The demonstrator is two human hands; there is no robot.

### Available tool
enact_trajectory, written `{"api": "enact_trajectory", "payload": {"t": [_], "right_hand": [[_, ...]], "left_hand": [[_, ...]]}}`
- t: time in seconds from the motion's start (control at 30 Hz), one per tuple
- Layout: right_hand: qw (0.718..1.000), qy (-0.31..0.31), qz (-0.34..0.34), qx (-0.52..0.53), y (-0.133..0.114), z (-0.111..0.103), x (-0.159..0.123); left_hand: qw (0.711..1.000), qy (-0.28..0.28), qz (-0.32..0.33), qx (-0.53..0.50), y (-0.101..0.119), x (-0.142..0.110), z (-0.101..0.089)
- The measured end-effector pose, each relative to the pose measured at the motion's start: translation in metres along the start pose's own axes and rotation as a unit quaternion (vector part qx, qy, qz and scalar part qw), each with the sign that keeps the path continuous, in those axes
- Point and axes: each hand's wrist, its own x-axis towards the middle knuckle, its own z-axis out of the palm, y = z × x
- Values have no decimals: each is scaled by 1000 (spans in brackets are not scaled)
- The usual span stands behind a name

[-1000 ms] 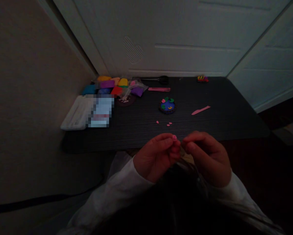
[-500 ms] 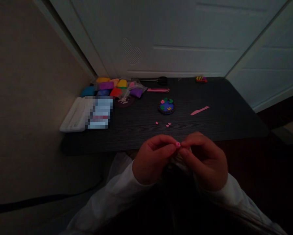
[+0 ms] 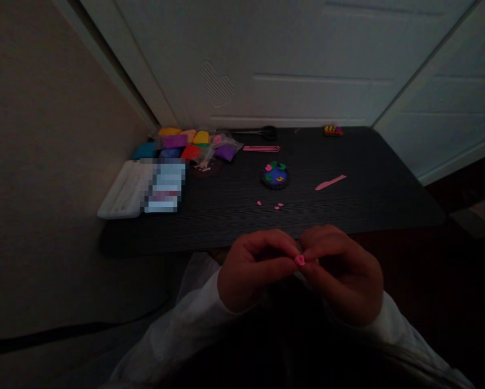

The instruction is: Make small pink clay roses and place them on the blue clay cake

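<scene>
Pink clay flower held between both hands, in front of the near edge of the counter.
Left hand: grip closed, thumb and forefinger pinching the flower's left side. Right hand: grip likewise closed at its right side. On the counter: three loose pink petals, a round blue pond model behind them, a pink modelling knife to the right.

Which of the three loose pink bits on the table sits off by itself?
The leftmost pink bit. The other two pink bits lie close together, to its right on the dark table.
</scene>
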Motion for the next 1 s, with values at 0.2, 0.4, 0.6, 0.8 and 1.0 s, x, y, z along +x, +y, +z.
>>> {"api": "enact_trajectory", "payload": {"t": [0.2,0.4,0.6,0.8,1.0], "right_hand": [[999,-30,-15,29,-1,-2,0],[998,-34,-16,49,0,-2,0],[997,-62,-20,37,-2,-6,0],[993,-111,-27,9,-3,-9,2],[990,-142,-21,-16,-3,-14,4]], "left_hand": [[1000,-31,1,7,3,0,-1],[997,-67,-4,27,6,-1,-2],[994,-100,-20,30,7,0,-5],[989,-137,-60,-10,7,2,-7],[984,-142,-93,-53,8,4,-5]]}}
